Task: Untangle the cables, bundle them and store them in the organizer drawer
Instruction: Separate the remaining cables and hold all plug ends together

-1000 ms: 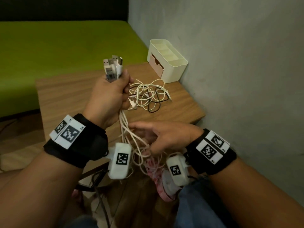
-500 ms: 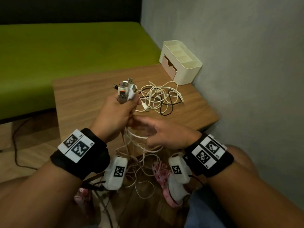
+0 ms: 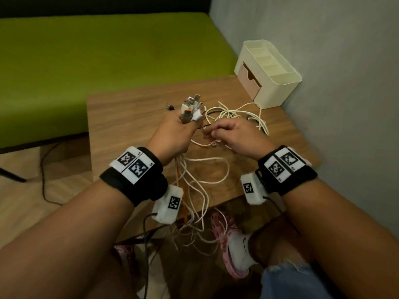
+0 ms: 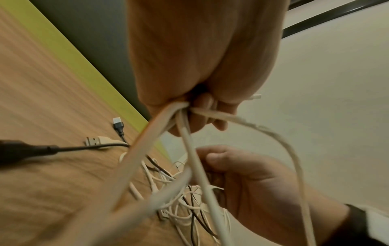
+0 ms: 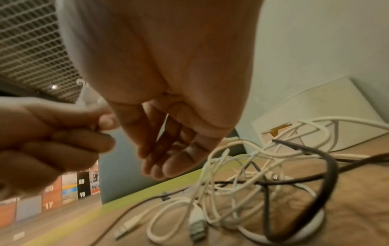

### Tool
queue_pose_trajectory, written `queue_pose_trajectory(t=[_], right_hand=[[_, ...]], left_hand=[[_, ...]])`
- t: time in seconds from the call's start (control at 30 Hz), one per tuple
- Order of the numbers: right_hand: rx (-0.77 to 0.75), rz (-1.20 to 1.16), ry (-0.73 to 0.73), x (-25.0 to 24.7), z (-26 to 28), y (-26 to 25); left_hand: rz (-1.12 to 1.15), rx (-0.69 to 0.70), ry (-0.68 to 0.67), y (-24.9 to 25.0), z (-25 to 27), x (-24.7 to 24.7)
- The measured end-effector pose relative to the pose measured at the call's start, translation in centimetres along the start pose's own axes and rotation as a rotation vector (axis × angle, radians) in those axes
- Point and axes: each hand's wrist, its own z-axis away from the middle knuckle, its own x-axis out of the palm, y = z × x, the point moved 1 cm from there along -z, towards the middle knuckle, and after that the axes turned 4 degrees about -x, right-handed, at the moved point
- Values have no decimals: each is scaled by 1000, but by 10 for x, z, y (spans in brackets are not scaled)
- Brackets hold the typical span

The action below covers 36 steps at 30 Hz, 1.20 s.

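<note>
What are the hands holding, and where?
The left hand grips several cables just below their USB plugs. The right hand seems empty.

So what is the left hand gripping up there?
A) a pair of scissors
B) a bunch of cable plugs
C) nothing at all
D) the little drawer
B: the left hand is closed around a bunch of cable plugs that stick up above its fingers, their cords hanging down below it.

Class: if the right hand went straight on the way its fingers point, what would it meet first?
Probably the left hand gripping the bunch of white cable plugs; the right hand points straight at it, though depth is unclear.
</note>
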Motion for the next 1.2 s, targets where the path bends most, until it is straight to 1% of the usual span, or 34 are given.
queue_pose_trajectory(t=[0.07,0.13,0.17,0.23,0.33,0.43,0.53,0.6,0.67,0.77,0.83,1.0,1.1,1.2], right_hand=[[-5,150,28,1,-14,13],[44,327,-39,4,-23,27],[81,377,-72,6,-26,34],[129,364,-76,10,-30,40],[137,330,20,11,-35,41],[159,502,62,8,-39,43],[186,659,10,9,-41,44],[169,726,-16,12,-42,43],[144,734,-2,13,-41,42],[110,669,45,10,-37,37],[91,655,49,8,-34,32],[-21,689,-12,6,-29,23],[-3,719,-60,3,-27,20],[16,701,-67,4,-24,24]], left_hand=[[2,0,-33,1,-2,4],[40,-35,-48,-1,-4,4],[79,-57,-50,-2,-5,2],[146,-83,-51,-3,-6,-1],[187,-74,-50,1,-5,-4],[186,-63,-50,2,-5,-5],[142,-60,-51,1,-7,-6],[134,-74,-44,0,-7,-7],[164,-91,-48,1,-8,-7],[187,-103,-37,2,-9,-7],[207,-109,-22,3,-11,-9],[285,-124,-16,7,-11,-17],[284,-126,-18,7,-11,-18],[282,-126,-20,7,-12,-17]])
